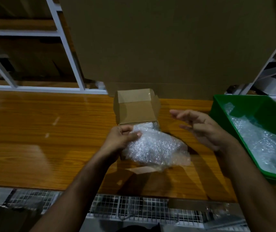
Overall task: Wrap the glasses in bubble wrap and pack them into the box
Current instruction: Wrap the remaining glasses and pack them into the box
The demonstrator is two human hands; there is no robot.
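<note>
**Bundle Going Into the Box**

Brown wooden worktop (33, 131), shiny, with wire mesh along the near edge. Near the middle, a bubble wrap bundle (154, 146), lumpy and pale, long way running from near-right up to far-left. Whatever sits inside: too hidden to tell. Left hand (122, 136) on the bundle's far-left end, fingers and thumb curled round the wrap, a firm grip. Right hand (201, 126) just right of the bundle, up off it, fingers loose and spread, holding nothing. Far end of the bundle already poking into the small cardboard box (137, 108), lid flap standing up behind. Box straight ahead of the left hand, so probably a push forward and down next, right hand tucking in the loose near end. Off to the right, a green bin (221, 104) with more bubble wrap. Behind all, a big sheet of cardboard and white shelves.
</note>
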